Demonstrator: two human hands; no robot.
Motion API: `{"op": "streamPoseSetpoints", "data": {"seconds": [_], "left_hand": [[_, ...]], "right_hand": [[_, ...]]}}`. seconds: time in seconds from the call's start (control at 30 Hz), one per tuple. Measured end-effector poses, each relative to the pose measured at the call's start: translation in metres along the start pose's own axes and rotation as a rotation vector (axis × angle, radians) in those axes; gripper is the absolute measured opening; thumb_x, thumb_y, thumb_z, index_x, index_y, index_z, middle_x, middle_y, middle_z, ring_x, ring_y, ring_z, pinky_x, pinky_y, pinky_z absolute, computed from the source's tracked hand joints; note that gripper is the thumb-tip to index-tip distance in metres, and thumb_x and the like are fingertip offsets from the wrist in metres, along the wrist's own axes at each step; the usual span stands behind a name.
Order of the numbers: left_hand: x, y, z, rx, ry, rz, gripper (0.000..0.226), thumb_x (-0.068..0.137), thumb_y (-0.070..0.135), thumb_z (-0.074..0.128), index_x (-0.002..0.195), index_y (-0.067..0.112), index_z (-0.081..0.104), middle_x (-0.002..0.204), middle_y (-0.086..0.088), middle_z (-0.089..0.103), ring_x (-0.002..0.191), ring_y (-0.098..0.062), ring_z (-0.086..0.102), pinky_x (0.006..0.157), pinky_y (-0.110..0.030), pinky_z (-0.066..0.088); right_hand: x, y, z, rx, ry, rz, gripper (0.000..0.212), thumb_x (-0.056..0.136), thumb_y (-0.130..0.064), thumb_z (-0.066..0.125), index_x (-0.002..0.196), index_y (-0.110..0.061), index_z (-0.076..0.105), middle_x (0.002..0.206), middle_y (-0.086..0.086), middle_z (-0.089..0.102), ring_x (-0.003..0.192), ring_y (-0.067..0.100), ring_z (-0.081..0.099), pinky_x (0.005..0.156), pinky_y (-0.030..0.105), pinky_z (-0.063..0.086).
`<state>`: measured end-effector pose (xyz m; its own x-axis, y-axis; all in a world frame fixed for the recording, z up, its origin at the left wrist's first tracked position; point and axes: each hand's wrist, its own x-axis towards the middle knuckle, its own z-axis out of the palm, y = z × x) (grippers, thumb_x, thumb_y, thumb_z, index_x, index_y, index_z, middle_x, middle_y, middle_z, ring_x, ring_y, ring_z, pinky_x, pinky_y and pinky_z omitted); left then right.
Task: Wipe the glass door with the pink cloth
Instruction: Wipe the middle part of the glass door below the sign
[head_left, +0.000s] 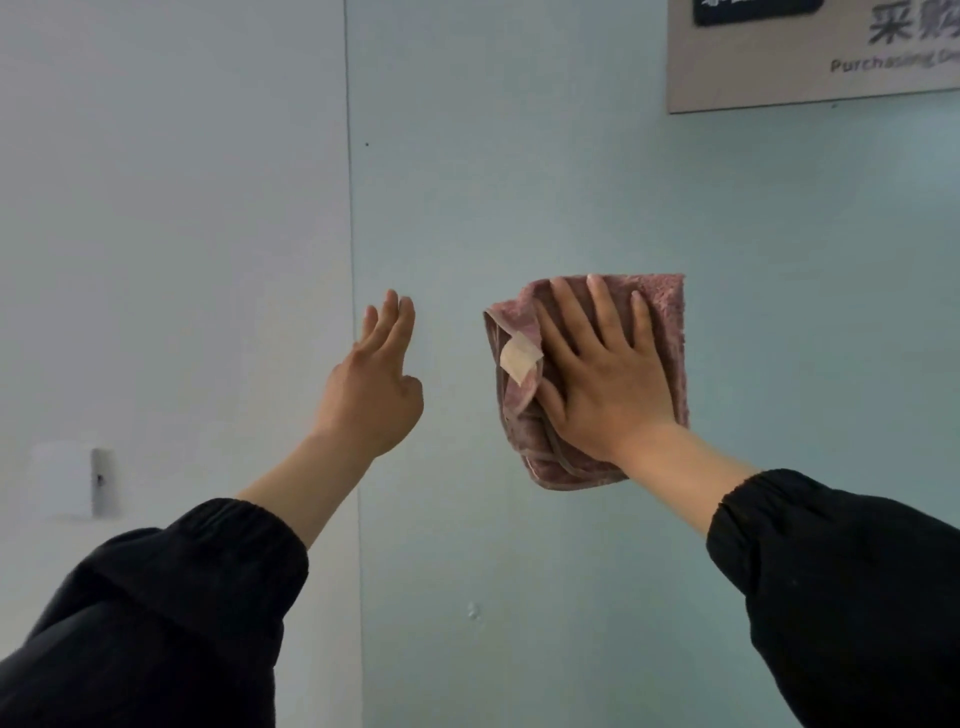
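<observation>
Cloth (665, 327) is pressed flat on the door (519, 171), near the middle of the view and below the lower left corner of a sign (810, 57). The right hand (608, 379) lies on it with straight, spread fingers. It does not grip the cloth; it only pushes it against the glass with the palm. The cloth is folded in layers, and a pale label (519, 358) hangs out at its left edge.

The left hand (371, 395) is released, with fingers straight and close together, and it holds nothing. It is raised near the vertical seam (353, 208) at the left edge of the door, apart from the cloth. Whether it touches the glass I cannot tell.

I judge the cloth to be light, soft and plushy, so it will bend and bunch easily and has no stiff part to take. Only the pressure of the palm holds it up. With less pressure it would probably slide down, or the loose layers would fall open. The best hold seems to be the one here: a flat palm on the middle of the folded pad, with fingers reaching toward its upper edge. The glass looks smooth and hard, so the cloth should glide on it with little effort. How much of the door is already wiped cannot be seen.
</observation>
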<state>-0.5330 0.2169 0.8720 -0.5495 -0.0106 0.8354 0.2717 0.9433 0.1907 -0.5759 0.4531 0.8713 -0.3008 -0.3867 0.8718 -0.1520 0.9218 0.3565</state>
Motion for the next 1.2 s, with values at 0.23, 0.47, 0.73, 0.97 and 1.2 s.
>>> {"op": "streamPoseSetpoints", "data": {"seconds": [0.23, 0.47, 0.73, 0.97, 1.2], "left_hand": [[-0.002, 0.013, 0.002, 0.024, -0.032, -0.068, 0.083, 0.088, 0.013, 0.049, 0.155, 0.021, 0.001, 0.162, 0.007, -0.009, 0.149, -0.015, -0.004, 0.111, -0.044, 0.03], [-0.013, 0.062, 0.009, -0.052, 0.026, -0.073, 0.08, 0.086, 0.06, 0.038, 0.15, 0.019, 0.016, 0.16, 0.004, 0.014, 0.145, -0.024, 0.021, 0.094, -0.048, 0.042], [-0.023, 0.079, 0.026, 0.12, -0.115, 0.019, 0.077, 0.093, 0.009, 0.036, 0.155, 0.021, -0.008, 0.16, 0.009, -0.017, 0.149, -0.013, -0.008, 0.115, -0.038, 0.029], [-0.027, 0.078, 0.039, 0.235, -0.059, -0.031, 0.084, 0.091, 0.068, 0.015, 0.153, 0.02, -0.014, 0.159, 0.009, -0.02, 0.148, -0.012, -0.008, 0.12, -0.04, 0.015], [-0.029, 0.095, 0.042, 0.23, -0.055, -0.148, 0.098, 0.085, 0.078, 0.019, 0.152, 0.017, -0.016, 0.159, 0.006, -0.023, 0.148, -0.013, -0.011, 0.12, -0.042, 0.016]], "right_hand": [[0.018, -0.045, 0.003, 0.032, -0.009, 0.019, 0.071, 0.095, -0.053, 0.02, 0.155, -0.018, 0.007, 0.163, 0.009, 0.0, 0.148, 0.038, -0.003, 0.113, 0.059, -0.006], [0.011, -0.032, 0.003, 0.111, 0.091, -0.038, 0.066, 0.094, -0.051, 0.03, 0.153, -0.022, 0.025, 0.161, 0.004, 0.02, 0.148, 0.031, 0.014, 0.118, 0.053, 0.008], [-0.017, 0.031, 0.003, 0.076, 0.08, -0.022, 0.067, 0.094, -0.055, 0.03, 0.154, -0.024, 0.024, 0.161, 0.004, 0.018, 0.149, 0.029, 0.013, 0.118, 0.05, 0.005], [-0.039, 0.093, -0.005, 0.017, 0.058, -0.021, 0.07, 0.091, -0.056, 0.029, 0.152, -0.023, 0.028, 0.16, 0.006, 0.02, 0.148, 0.032, 0.016, 0.117, 0.052, 0.008], [-0.075, 0.17, -0.008, -0.044, 0.06, 0.059, 0.076, 0.088, -0.054, 0.035, 0.153, -0.016, 0.023, 0.16, 0.009, 0.021, 0.148, 0.033, 0.015, 0.116, 0.054, 0.011]]}}
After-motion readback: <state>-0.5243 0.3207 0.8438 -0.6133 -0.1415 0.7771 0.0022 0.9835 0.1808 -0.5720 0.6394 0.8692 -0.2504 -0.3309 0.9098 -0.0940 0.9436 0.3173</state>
